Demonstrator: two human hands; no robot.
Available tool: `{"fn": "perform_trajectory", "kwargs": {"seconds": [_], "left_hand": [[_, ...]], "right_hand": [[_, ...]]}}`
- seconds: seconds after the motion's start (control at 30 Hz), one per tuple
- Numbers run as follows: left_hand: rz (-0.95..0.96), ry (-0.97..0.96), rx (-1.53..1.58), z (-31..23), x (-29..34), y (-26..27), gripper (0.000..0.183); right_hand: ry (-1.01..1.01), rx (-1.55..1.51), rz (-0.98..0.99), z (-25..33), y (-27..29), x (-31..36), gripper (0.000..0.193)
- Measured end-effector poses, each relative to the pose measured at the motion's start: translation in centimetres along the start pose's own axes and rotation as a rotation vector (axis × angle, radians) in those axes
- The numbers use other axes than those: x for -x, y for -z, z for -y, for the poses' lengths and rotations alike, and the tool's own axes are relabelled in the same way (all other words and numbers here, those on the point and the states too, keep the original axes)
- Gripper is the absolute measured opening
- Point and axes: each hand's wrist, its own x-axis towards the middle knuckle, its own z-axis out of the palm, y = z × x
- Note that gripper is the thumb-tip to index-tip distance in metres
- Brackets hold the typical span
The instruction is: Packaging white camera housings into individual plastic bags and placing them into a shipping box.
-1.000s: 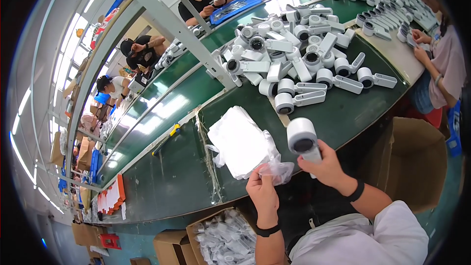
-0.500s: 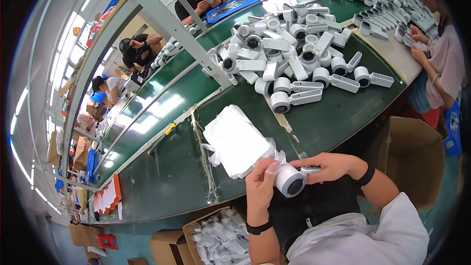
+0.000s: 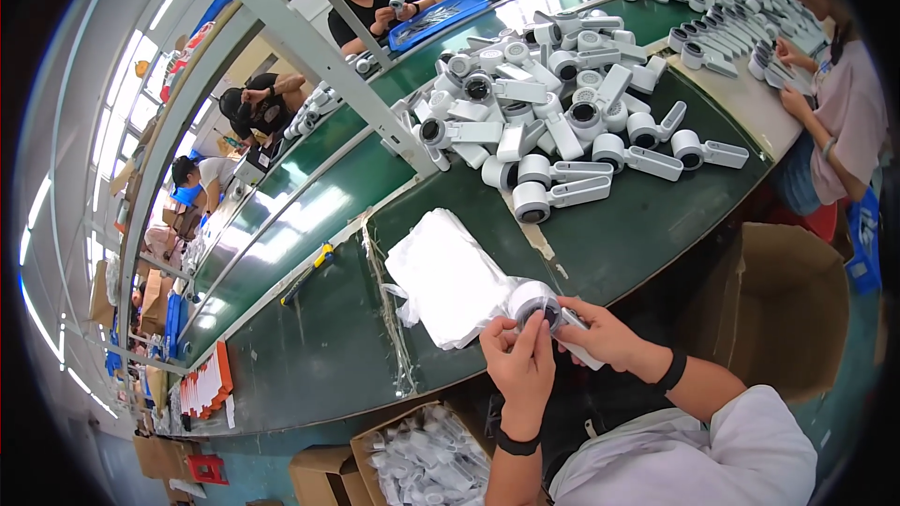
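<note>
A white hair-dryer-shaped device (image 3: 531,294), with a round drum head, a dark ring opening and a flat handle, is between my two hands at the table's near edge. My right hand (image 3: 607,339) is closed round its handle side. At the dark opening, my left hand (image 3: 521,362) pinches with thumb and fingers; clear film seems to lie over the head, though its edges are hard to make out. Just left of the device, a stack of white plastic bags (image 3: 441,276) lies on the green table (image 3: 319,342).
Many similar devices (image 3: 562,112) are heaped beyond the bags. A yellow-black cutter (image 3: 307,274) lies left. Below the table edge stands a carton of bagged devices (image 3: 427,454); another carton (image 3: 787,309) is at right. A metal post (image 3: 328,66) rises at the bench. Co-workers sit around.
The device has been raised slightly toward the bag stack, and its opening turned. My left hand has shifted from the side of its head to the front, fingers at the opening.
</note>
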Motion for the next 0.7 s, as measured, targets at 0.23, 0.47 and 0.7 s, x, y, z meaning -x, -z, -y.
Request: {"fn": "perform_trajectory", "kwargs": {"seconds": [0.23,0.47,0.7], "left_hand": [[-0.167,0.002,-0.114,-0.9,0.2,-0.9,0.015],[0.266,-0.094,0.151,-0.4,1.3,-0.4,0.008],[0.501,0.289,0.645,2.4,4.3,1.8,0.011]], "right_hand": [[0.261,0.412,-0.12,-1.7,-0.6,-0.7,0.063],[0.407,0.09,-0.044,-3.0,0.0,-2.2,0.081],[0.278,-0.169,-0.027,-2.7,0.2,-2.0,0.051]]}}
